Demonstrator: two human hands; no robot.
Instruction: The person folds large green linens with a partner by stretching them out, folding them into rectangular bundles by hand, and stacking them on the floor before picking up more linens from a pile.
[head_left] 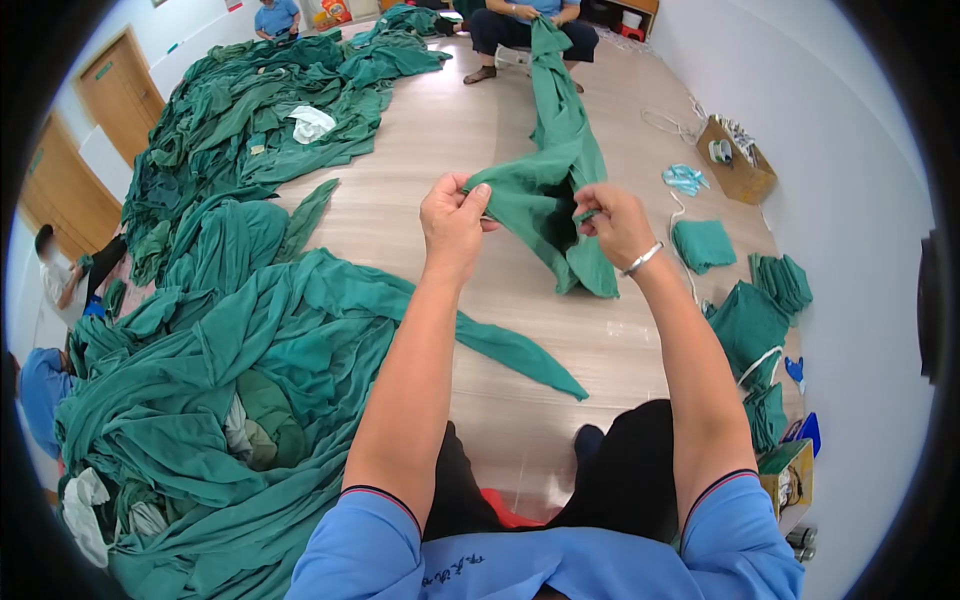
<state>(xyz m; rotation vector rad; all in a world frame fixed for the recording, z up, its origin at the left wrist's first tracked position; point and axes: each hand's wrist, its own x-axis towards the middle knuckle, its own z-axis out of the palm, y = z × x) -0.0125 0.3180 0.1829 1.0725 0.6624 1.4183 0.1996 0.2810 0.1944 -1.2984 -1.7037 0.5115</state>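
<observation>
Your left hand (455,222) pinches the green cloth (567,155) at its left edge; your right hand (614,222) pinches a fold opposite. A dark opening lies between your grips; the cloth stretches away toward a seated person (503,30).

A pale wood-grain floor (430,135) reflects light beside a plain white wall (840,170); brown wooden doors (122,100) stand opposite.

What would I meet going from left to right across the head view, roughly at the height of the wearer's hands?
Person in a white top, heaped green cloth, left hand, held green cloth, right hand, folded green cloth, stacked green cloth, right-side white wall.
</observation>
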